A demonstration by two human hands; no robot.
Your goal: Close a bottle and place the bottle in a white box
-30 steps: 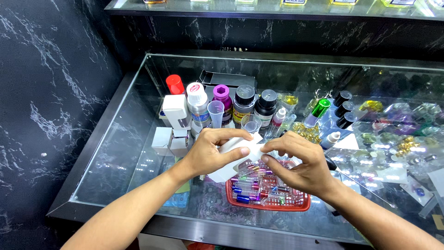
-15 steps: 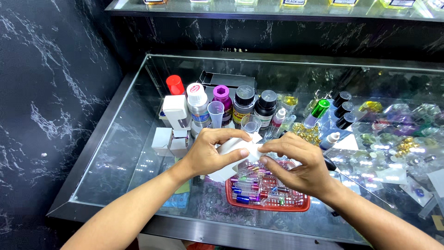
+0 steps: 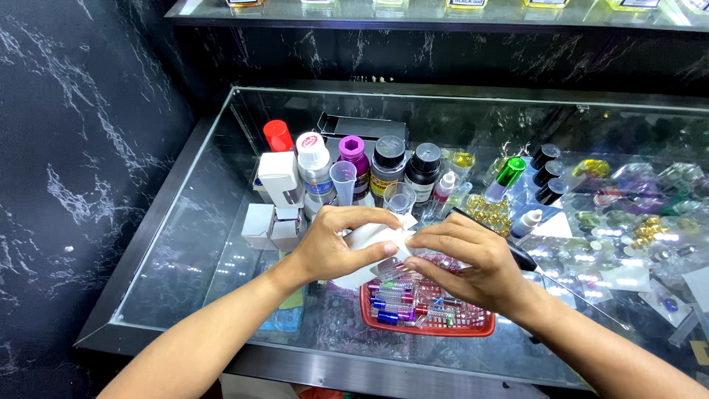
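Both hands meet over the glass counter (image 3: 185, 244); left hand (image 3: 332, 247) wraps a small white box (image 3: 369, 240), thumb on top, fingers curled under it; right hand (image 3: 465, 258) comes in from 3 o'clock, fingertips pressed together pinching the box's flap; box sits right between both sets of fingers, just above the red basket (image 3: 428, 325) of little vials at 6 o'clock; capped bottles (image 3: 388, 162) stand at 12.

You have bright, even light from above. The glass counter (image 3: 221, 222) throws white glare spots beside the small boxes and along the right side. The dark marble wall (image 3: 74, 148) stays dim. Focus is sharp at centre; straight edges bow slightly toward the frame's borders.
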